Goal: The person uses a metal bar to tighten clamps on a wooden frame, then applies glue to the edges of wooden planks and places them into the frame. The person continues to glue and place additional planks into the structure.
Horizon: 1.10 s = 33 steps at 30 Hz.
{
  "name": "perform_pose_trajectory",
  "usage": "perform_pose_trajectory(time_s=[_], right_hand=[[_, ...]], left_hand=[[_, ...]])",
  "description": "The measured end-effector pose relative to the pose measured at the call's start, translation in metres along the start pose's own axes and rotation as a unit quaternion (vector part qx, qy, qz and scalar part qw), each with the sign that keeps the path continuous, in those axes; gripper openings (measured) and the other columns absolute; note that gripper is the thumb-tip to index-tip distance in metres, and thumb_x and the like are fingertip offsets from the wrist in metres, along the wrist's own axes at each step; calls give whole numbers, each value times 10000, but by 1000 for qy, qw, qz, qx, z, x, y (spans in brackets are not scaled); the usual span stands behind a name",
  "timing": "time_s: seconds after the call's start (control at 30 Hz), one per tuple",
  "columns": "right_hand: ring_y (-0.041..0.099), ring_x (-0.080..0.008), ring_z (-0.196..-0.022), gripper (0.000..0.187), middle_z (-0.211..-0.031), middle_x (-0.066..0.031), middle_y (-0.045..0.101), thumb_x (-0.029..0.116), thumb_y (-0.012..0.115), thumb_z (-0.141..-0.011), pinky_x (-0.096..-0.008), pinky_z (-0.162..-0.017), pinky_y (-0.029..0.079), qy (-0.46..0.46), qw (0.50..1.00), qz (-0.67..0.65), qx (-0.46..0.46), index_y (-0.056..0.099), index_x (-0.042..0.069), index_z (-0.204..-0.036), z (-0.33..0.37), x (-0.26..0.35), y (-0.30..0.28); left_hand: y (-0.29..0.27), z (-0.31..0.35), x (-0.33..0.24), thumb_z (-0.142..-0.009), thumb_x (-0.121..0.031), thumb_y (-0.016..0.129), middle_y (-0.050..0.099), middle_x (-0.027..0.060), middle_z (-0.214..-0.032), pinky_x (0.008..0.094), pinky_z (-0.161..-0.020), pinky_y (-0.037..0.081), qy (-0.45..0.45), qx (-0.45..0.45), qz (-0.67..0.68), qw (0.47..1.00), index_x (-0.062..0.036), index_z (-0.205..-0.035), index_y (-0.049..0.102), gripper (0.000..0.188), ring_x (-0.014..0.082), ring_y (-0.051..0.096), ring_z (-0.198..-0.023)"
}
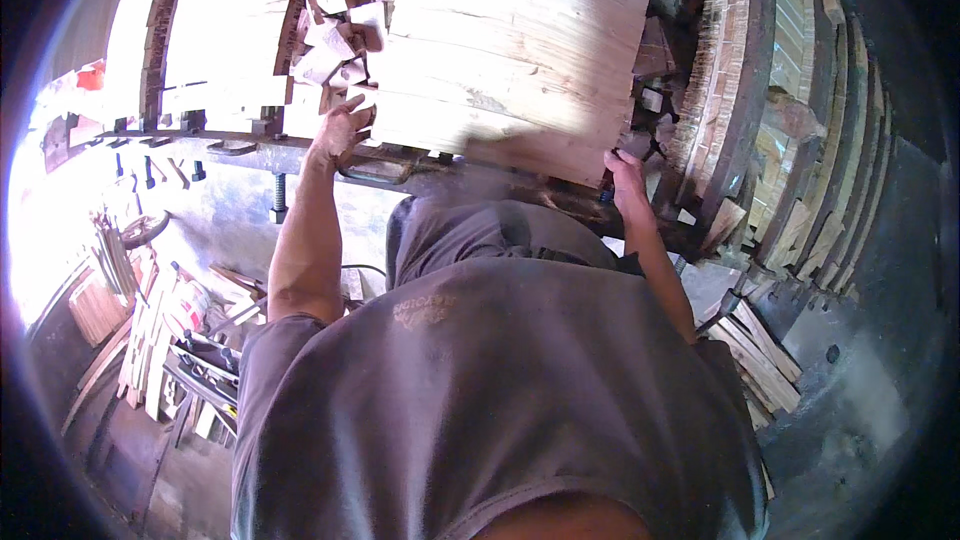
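A pale wooden panel (pixel 510 50) made of joined strips lies across the bench in front of me. My left hand (pixel 345 130) is by its near left corner, fingers apart over small wood offcuts (pixel 325 55); no held thing shows in it. At the near right corner, my right hand (pixel 627 172) is closed on the panel's edge, its thumb uppermost. Its lower fingers are partly hidden. A dark metal bar (pixel 480 185) with a looped handle (pixel 375 176) runs below the near edge.
Clamped wooden panels (pixel 225 30) stand to the left, and a row of stacked panels (pixel 800 140) curves along the right. A long bolt (pixel 279 198) hangs under the bench edge. Loose wood strips (pixel 150 340) lie at lower left, and more strips (pixel 760 350) at lower right.
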State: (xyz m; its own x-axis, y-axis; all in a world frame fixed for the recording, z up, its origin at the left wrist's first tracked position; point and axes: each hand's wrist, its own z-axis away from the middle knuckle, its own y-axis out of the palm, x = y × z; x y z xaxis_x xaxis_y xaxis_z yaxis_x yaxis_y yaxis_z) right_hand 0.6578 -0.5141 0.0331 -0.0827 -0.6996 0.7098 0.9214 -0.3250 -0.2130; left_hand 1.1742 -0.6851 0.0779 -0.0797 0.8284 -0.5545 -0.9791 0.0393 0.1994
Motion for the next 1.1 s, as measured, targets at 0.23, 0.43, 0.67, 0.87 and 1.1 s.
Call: perform_pose_trajectory(time_s=[0.23,0.43,0.67,0.87,1.1], right_hand=[[568,-137,-905,276,-984,-23,667,119,608,-852,-280,-837,431,-69,996,-7,53,674,-27,-1076,3,-2,-3],[576,-137,-849,249,-939,-20,655,99,614,-851,-282,-790,448,-56,998,31,21,671,-26,-1058,9,5,1],[516,-117,-829,144,-871,17,595,108,605,-817,-275,-751,399,-115,993,-12,25,654,37,-933,0,-12,-1],[531,-148,-949,298,-1001,-2,611,68,614,-786,-285,-867,406,-28,999,-8,21,647,17,-1078,5,1,3],[575,-157,-956,326,-1049,-15,652,103,658,-787,-291,-891,413,-59,997,-48,0,681,10,-1099,0,16,0]], left_hand=[[-26,-19,20,-936,-126,623,646,115,-1147,430,-749,554,53,26,7,998,9,-1473,332,625,246,649,-931],[-2,-2,7,-915,-113,653,673,84,-1080,314,-855,538,79,-46,-72,993,63,-1417,409,585,154,651,-943],[-15,-15,17,-893,-193,641,667,135,-1135,287,-880,496,150,-46,-291,944,29,-1347,534,516,175,636,-997],[1,-11,6,-851,-167,682,651,173,-1138,315,-864,508,47,-90,-123,987,103,-1419,398,690,213,637,-984],[-4,-24,8,-860,-149,660,648,203,-1155,363,-846,534,28,-80,-60,995,106,-1466,289,755,266,653,-994]])
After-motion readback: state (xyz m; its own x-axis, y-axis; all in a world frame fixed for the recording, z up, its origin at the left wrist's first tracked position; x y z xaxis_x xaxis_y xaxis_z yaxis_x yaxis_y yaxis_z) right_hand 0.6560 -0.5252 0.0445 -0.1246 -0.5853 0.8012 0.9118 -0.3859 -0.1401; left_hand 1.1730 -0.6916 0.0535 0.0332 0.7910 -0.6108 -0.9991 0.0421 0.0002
